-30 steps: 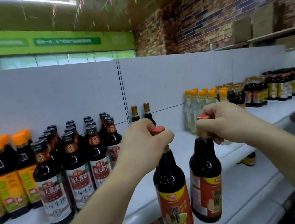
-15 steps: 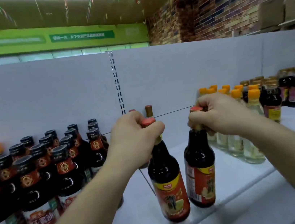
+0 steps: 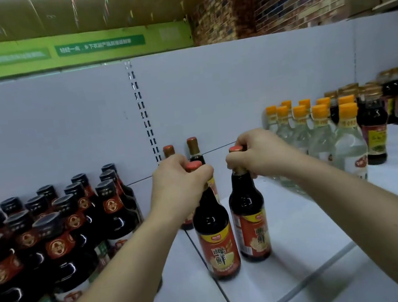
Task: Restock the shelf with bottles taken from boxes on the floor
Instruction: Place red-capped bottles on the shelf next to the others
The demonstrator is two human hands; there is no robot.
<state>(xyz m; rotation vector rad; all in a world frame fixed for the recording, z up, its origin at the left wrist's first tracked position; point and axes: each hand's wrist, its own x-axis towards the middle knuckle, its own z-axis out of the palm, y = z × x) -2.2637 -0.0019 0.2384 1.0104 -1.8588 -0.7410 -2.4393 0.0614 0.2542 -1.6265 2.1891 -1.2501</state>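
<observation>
Two dark sauce bottles with red caps and red-orange labels stand side by side on the white shelf. My left hand grips the neck of the left bottle. My right hand grips the neck of the right bottle. Both bottle bases look level with the shelf surface, near its front half. Just behind them, two more bottles of the same kind stand against the back panel, partly hidden by my left hand.
A dense block of black-capped soy sauce bottles fills the shelf to the left. Clear bottles with orange caps stand close on the right, and dark bottles beyond them. The shelf's front edge runs below right.
Both hands have carried the two bottles up from below the shelf edge and forward onto the shelf. My view has moved closer to the shelf.
</observation>
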